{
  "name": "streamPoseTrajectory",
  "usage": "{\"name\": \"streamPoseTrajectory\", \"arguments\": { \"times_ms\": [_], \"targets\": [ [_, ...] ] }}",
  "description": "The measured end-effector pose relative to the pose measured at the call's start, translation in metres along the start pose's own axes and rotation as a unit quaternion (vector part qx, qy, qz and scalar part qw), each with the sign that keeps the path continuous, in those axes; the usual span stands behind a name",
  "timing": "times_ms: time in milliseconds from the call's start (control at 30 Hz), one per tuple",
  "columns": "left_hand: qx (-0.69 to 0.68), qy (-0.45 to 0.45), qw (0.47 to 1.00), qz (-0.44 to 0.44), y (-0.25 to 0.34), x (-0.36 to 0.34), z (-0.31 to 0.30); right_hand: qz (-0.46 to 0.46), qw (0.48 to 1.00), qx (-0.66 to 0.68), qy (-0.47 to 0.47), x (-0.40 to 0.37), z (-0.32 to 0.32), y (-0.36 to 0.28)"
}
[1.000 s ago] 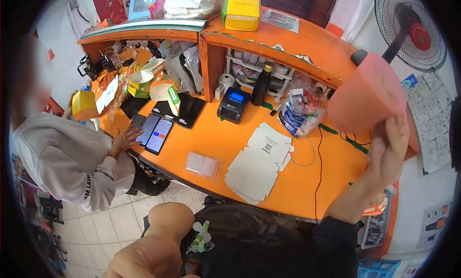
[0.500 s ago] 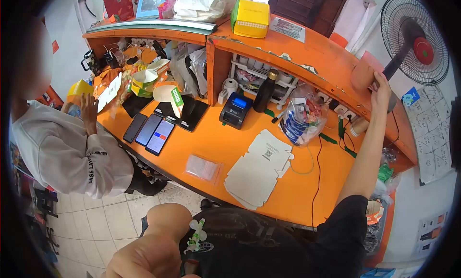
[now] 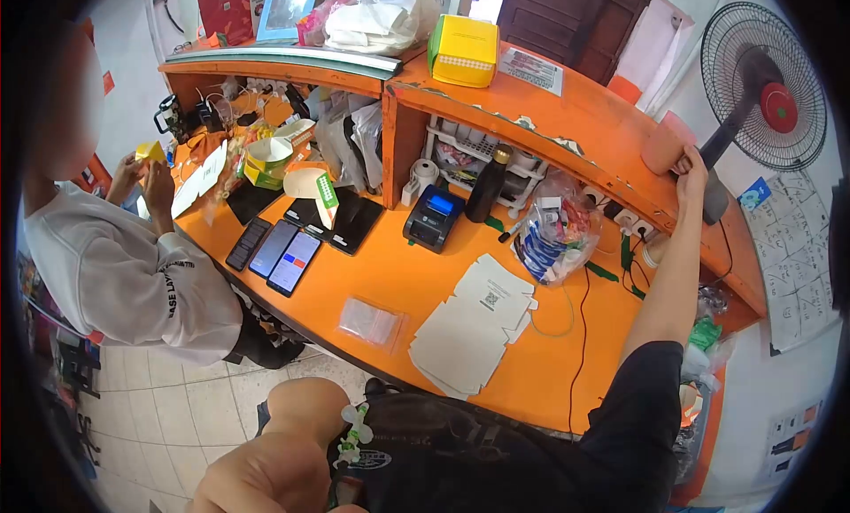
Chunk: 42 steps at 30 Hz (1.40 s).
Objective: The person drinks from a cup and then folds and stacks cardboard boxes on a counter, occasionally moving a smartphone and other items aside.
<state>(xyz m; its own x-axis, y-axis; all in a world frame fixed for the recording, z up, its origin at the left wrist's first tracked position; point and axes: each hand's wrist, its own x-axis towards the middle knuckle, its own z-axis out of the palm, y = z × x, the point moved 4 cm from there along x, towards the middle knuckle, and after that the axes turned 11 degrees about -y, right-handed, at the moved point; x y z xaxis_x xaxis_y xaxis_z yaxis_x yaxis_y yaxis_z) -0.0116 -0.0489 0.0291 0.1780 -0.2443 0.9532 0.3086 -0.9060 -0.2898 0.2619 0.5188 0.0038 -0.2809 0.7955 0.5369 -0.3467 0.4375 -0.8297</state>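
My right hand (image 3: 692, 175) reaches up to the raised orange shelf, between a pink cup-like container (image 3: 666, 147) and the dark stem of a fan (image 3: 735, 123). Its fingers are curled, and what they grip or press is hidden. At the bottom left, my left arm is bent close to the camera. Only the back of my left hand (image 3: 257, 478) shows, with its fingers out of sight. A small green-and-white item (image 3: 354, 435) lies against the dark shirt beside it. Flat white cardboard pieces (image 3: 474, 327) with a printed code lie on the orange counter below my right arm.
A co-worker (image 3: 133, 274) at the left holds a small yellow piece (image 3: 150, 150). Several phones (image 3: 293, 262), a clear plastic packet (image 3: 369, 322), a small printer (image 3: 434, 218), a black bottle (image 3: 489, 184) and a filled plastic bag (image 3: 556, 230) are on the counter. A cable (image 3: 582, 362) runs to its front edge.
The co-worker's hands have come together around the yellow piece, lifting it. My right hand stays at the fan with its fingers more curled. The view has shifted slightly.
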Motion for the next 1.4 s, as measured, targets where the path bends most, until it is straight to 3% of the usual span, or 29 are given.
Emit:
{"name": "streamPoseTrajectory", "arguments": {
  "times_ms": [100,167,233,267,333,400,500,867,933,1033,1133,1233,1400],
  "targets": [
    [-0.052,0.003,0.997,0.058,-0.004,0.002,0.001,0.0,1.0,0.009,0.014,0.009,-0.013,0.007],
    [-0.022,0.003,0.999,0.035,0.001,0.003,0.001,0.001,0.999,-0.009,0.032,0.01,-0.021,0.009],
    [0.011,0.004,1.0,0.012,0.004,0.004,0.001,-0.051,0.975,-0.145,0.159,0.003,-0.034,0.004],
    [0.009,0.01,1.0,-0.002,0.004,0.006,0.001,-0.052,0.976,-0.142,0.157,0.0,-0.034,0.008],
    [0.012,0.015,1.0,-0.014,0.001,0.009,0.003,-0.057,0.894,-0.304,0.325,-0.018,-0.039,0.009],
    [-0.015,0.049,0.992,0.116,-0.005,0.013,0.003,-0.074,0.877,-0.342,0.33,-0.036,-0.029,0.012],
    [-0.025,0.066,0.988,0.139,-0.009,0.02,0.005,-0.105,0.853,-0.393,0.327,-0.051,0.0,0.002],
    [-0.015,0.033,0.991,0.126,-0.001,0.016,0.009,-0.171,0.819,-0.431,0.337,-0.067,0.016,-0.01],
    [-0.003,0.029,0.993,0.112,0.003,0.013,0.01,-0.193,0.787,-0.474,0.346,-0.069,0.02,-0.013],
    [0.001,0.029,0.995,0.094,-0.002,0.016,0.01,-0.202,0.797,-0.447,0.353,-0.068,0.017,-0.012],
    [-0.005,0.035,0.984,0.174,-0.008,0.023,0.009,-0.205,0.786,-0.465,0.351,-0.071,0.025,-0.019],
    [-0.014,0.013,0.986,0.168,-0.006,0.025,0.008,-0.201,0.818,-0.427,0.33,-0.073,0.031,-0.021],
    [0.013,0.005,0.986,0.166,-0.006,0.03,0.008,-0.197,0.803,-0.45,0.338,-0.075,0.034,-0.022]
  ]
}}
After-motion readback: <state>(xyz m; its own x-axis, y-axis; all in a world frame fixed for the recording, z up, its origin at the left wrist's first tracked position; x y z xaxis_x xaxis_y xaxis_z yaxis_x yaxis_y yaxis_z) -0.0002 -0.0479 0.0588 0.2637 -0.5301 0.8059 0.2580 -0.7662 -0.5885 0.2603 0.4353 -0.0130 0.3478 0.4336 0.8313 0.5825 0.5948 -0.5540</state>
